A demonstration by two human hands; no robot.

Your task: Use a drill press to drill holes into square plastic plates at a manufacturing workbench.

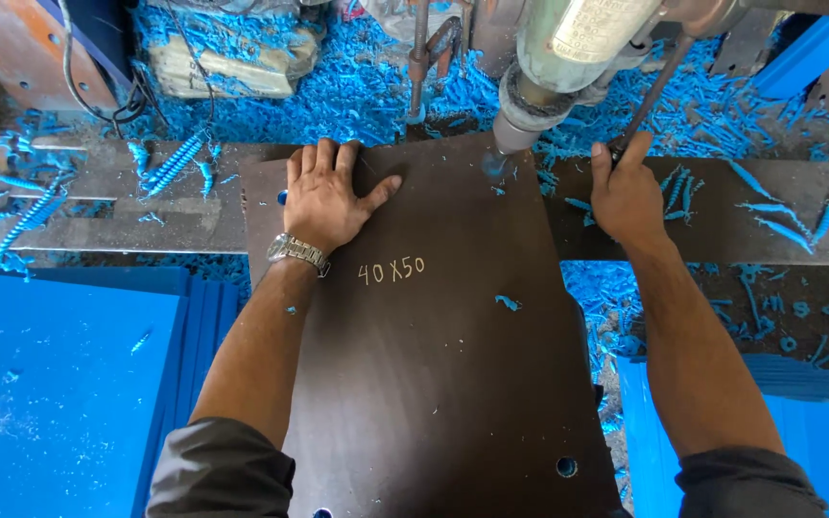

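At the far left, a stack of flat blue sheets (59, 384) lay below a grey metal rail (98, 206), which was strewn with curled blue shavings (170, 165), some coiled like springs. Just right of the stack, the left hand (326, 197) lay flat on the dark brown board (434, 364), fingers spread and thumb splayed out, with a silver metal watch (296, 251) at the wrist. The board was smooth, matt and roughly rectangular, lying across the rail and reaching toward the viewer; pale chalk marks sat near its middle, and round holes showed blue near its lower edge. At its far edge, the drill head (549, 72), a worn grey-green cylinder, pointed down at the board, a small blue heap gathered where it met the surface. To the right, the right hand (626, 197) was closed around a thin dark lever (652, 96) slanting up to the machine. More blue sheets (817, 441) lay at the lower right.
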